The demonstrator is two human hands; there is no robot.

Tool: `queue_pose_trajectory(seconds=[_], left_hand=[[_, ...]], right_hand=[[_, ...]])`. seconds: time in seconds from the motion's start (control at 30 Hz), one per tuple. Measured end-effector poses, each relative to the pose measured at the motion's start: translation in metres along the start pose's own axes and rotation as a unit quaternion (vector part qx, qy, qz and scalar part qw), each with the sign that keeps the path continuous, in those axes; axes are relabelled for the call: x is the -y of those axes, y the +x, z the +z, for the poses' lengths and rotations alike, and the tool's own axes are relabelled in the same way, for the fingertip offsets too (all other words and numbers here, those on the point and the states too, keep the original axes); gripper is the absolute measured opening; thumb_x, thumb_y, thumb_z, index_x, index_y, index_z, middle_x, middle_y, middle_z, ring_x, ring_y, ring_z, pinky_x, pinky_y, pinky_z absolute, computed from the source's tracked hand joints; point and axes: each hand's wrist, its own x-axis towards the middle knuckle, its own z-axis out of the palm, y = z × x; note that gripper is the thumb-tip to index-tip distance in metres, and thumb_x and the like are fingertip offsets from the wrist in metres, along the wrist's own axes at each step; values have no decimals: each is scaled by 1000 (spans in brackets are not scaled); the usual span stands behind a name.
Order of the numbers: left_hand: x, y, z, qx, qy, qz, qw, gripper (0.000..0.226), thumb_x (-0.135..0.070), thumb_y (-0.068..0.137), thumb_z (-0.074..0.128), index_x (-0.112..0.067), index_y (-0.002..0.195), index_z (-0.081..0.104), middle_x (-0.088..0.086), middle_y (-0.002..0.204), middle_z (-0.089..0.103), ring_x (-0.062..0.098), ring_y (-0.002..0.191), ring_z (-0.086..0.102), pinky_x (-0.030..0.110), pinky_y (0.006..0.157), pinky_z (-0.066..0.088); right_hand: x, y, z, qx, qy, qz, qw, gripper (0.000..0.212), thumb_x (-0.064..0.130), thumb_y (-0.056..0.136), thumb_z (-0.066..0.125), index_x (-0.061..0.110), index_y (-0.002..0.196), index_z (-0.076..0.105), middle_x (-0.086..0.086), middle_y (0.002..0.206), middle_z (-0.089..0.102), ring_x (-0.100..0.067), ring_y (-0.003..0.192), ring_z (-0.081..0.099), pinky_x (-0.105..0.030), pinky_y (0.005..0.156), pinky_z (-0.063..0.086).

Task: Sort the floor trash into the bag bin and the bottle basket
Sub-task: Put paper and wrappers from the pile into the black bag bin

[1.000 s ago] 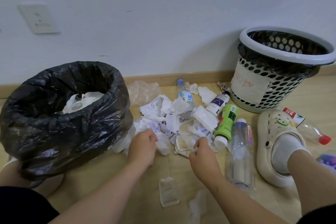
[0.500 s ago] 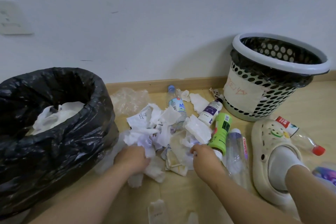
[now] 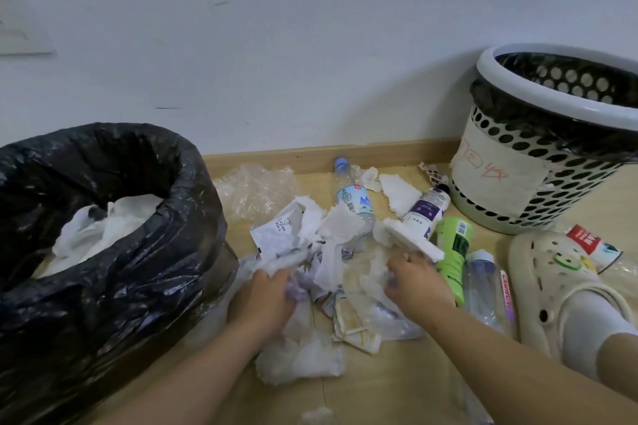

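Note:
A heap of white tissues and wrappers (image 3: 324, 252) lies on the wooden floor between a black bag bin (image 3: 114, 272) at the left and a perforated white basket (image 3: 538, 162) at the right. My left hand (image 3: 262, 300) grips a clump of tissue at the heap's left side. My right hand (image 3: 414, 279) has its fingers curled into the paper at the heap's right side. Bottles lie among the trash: a clear one with a blue cap (image 3: 352, 197), a white and purple one (image 3: 428, 207), a green one (image 3: 452, 252) and a clear one (image 3: 486, 290).
White tissue fills the bin's bottom. A crumpled clear plastic bag (image 3: 255, 190) lies by the skirting board. My foot in a cream clog (image 3: 566, 290) stands right of the bottles, with another bottle with a red label (image 3: 593, 245) behind it. More tissue (image 3: 300, 355) lies near my left wrist.
Both hands have pushed further into the heap and gathered paper. The view has moved closer and a little to the right.

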Motion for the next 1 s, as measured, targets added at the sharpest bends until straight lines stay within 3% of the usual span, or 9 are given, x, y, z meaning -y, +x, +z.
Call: queue_pose_trajectory(seconds=[0.1, 0.2, 0.27, 0.37, 0.53, 0.7, 0.83, 0.93, 1.0], left_hand=[[10, -5, 13, 10, -12, -8, 1000, 28, -40, 95, 43, -23, 114, 52, 6, 124, 49, 24, 111, 52, 29, 81, 42], [10, -13, 8, -11, -31, -16, 999, 23, -33, 94, 41, -18, 104, 56, 8, 120, 47, 26, 106, 51, 28, 75, 39], [11, -18, 2, -45, -21, -14, 999, 25, -29, 95, 40, -16, 107, 56, 9, 127, 44, 27, 112, 49, 29, 80, 40], [13, -23, -8, -68, -48, 3, 997, 27, -27, 94, 44, -16, 114, 57, 10, 131, 41, 27, 115, 48, 30, 88, 42], [19, -40, -22, -47, -150, -7, 987, 39, -29, 91, 53, -24, 130, 52, 6, 146, 33, 25, 128, 43, 31, 101, 41], [10, -62, -31, -94, -235, -58, 966, 31, -18, 90, 49, -7, 118, 56, 13, 111, 59, 28, 91, 54, 30, 70, 42], [-1, -72, -24, -95, -381, -154, 907, 32, -12, 89, 44, -5, 118, 54, 20, 116, 59, 35, 105, 59, 39, 88, 48], [-16, -90, -14, -48, -476, -133, 868, 15, 0, 86, 39, -12, 87, 47, 17, 91, 57, 26, 75, 56, 31, 60, 45], [-26, -102, -12, -36, -493, -119, 861, 26, 5, 88, 33, -16, 74, 35, 10, 78, 54, 20, 62, 49, 25, 46, 38]], right_hand=[[8, -7, 9, 54, 33, -20, 998, 25, 30, 91, 51, 14, 110, 58, -9, 106, 54, -28, 107, 56, -29, 79, 44], [14, -17, 17, 78, 55, -39, 995, 18, 35, 92, 51, 19, 85, 54, -2, 94, 43, -24, 95, 54, -26, 73, 39], [22, -28, 20, 104, 82, -49, 990, 31, 36, 92, 53, 21, 66, 43, 2, 82, 44, -19, 84, 48, -24, 62, 36], [29, -46, 24, 137, 119, -65, 981, 38, 34, 89, 58, 24, 59, 37, 8, 65, 39, -16, 79, 45, -15, 50, 26], [25, -72, 23, 129, 195, -68, 970, 35, 31, 80, 68, 23, 60, 40, 10, 65, 42, -7, 64, 43, -14, 51, 29], [15, -101, 4, 78, 304, -31, 949, 34, 22, 79, 72, 17, 63, 42, 5, 62, 43, -7, 55, 40, -18, 49, 31], [1, -109, -3, 28, 461, 58, 885, 22, 6, 84, 63, 14, 75, 45, -3, 66, 49, -13, 51, 42, -23, 48, 37], [-4, -114, -2, 28, 518, 100, 849, 22, 2, 87, 56, 12, 105, 49, -9, 79, 47, -15, 53, 42, -24, 49, 38], [-5, -116, -2, 44, 543, 107, 831, 32, -2, 89, 50, 11, 118, 48, -10, 79, 46, -16, 54, 43, -24, 51, 41]])
